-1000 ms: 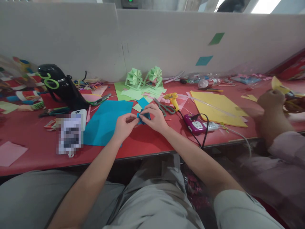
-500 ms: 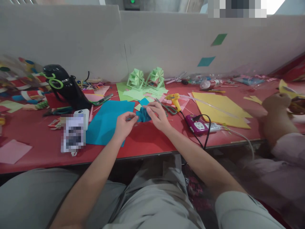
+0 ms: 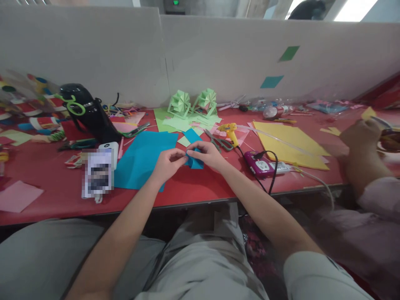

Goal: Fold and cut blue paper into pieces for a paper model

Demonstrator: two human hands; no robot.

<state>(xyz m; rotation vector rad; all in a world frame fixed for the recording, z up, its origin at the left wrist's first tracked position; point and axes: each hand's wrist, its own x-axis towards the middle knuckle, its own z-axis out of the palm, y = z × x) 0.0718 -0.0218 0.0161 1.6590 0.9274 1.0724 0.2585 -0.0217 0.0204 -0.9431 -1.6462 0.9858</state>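
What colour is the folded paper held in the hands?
Blue; the folded paper shows best in the head view.

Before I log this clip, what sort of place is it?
Probably a handicraft workspace: a folded blue paper piece is in hand, and a yellow glue gun and two green paper models are on the table.

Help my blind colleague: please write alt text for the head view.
A person's left hand and right hand hold a small blue paper piece at a red table. Blue sheets lie to the left, a yellow glue gun to the right, green paper ornaments behind.
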